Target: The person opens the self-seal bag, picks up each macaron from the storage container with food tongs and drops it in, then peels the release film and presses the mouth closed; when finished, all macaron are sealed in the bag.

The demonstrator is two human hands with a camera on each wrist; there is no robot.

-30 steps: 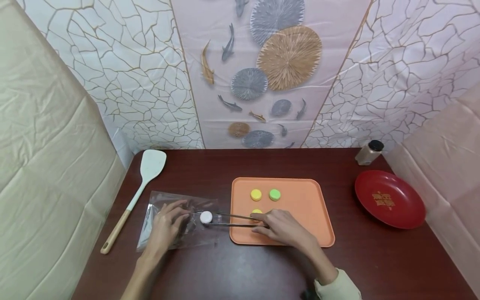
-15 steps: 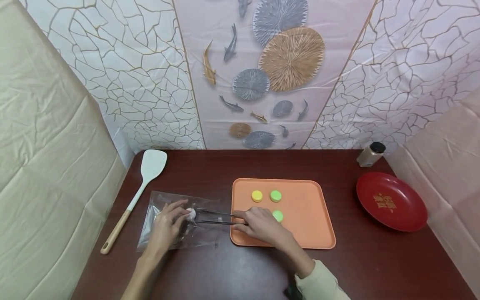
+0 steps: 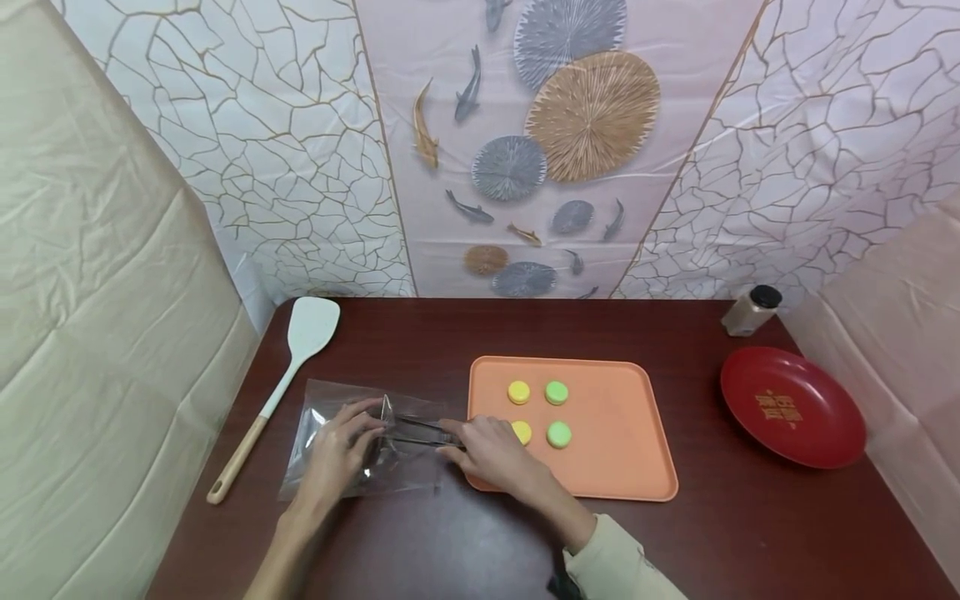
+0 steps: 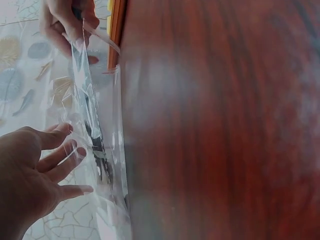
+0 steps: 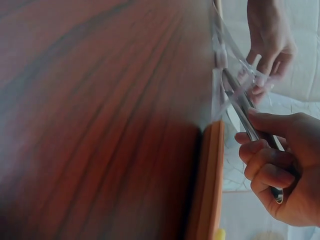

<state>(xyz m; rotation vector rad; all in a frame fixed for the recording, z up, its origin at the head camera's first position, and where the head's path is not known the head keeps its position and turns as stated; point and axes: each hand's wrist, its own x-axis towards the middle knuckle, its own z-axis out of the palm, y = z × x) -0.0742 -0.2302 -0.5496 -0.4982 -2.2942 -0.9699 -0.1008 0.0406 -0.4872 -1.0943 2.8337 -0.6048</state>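
My left hand (image 3: 336, 450) pinches the film of a clear plastic bag (image 3: 408, 477) lying on the table, lifting its mouth. Metal tongs (image 5: 240, 111) are gripped in my right hand (image 3: 491, 450), fingers curled round the handles in the right wrist view. The tips of the tongs reach left inside the bag, where serrated ends show through the film in the left wrist view. No white macaron can be made out between them now. Two yellow macarons (image 3: 518, 392) and two green macarons (image 3: 558, 434) sit on an orange tray (image 3: 622, 433) beside my right hand.
A white spatula (image 3: 277, 392) with a wooden handle lies on the left of the dark wooden table (image 3: 465, 542). At the right are a red plate (image 3: 817, 417) and a black-capped jar (image 3: 752, 311). Patterned cloth hangs behind.
My right hand has moved left, carrying the tongs and a white macaron into the bag; the macaron has gone from sight. The left hand stays at the bag.
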